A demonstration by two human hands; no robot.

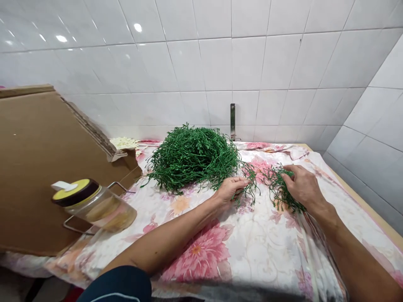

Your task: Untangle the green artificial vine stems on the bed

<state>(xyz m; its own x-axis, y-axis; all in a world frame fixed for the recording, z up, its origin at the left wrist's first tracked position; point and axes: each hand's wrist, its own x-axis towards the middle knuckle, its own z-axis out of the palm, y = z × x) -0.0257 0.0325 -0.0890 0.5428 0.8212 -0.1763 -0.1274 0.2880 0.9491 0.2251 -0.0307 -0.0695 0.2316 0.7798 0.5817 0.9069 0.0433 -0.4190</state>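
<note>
A large heap of green artificial plant sprigs (193, 157), with thin stringy stems, lies on the flowered cloth (252, 243) near the wall. Just right of its front edge, my left hand (232, 188) pinches a small green sprig (251, 176) between thumb and fingers. Farther right, my right hand (302, 186) is closed over a small bunch of green sprigs (278, 188), its fingertips partly hidden among the stems. Between the two hands there is a narrow gap of pink-patterned cloth.
On the left a cardboard box (40, 167) stands beside a clear jug (107, 207) with a yellow and dark lid. Pale pieces (124, 143) lie behind the cardboard. A metal bracket (232, 121) is fixed to the white tiled wall (217, 63).
</note>
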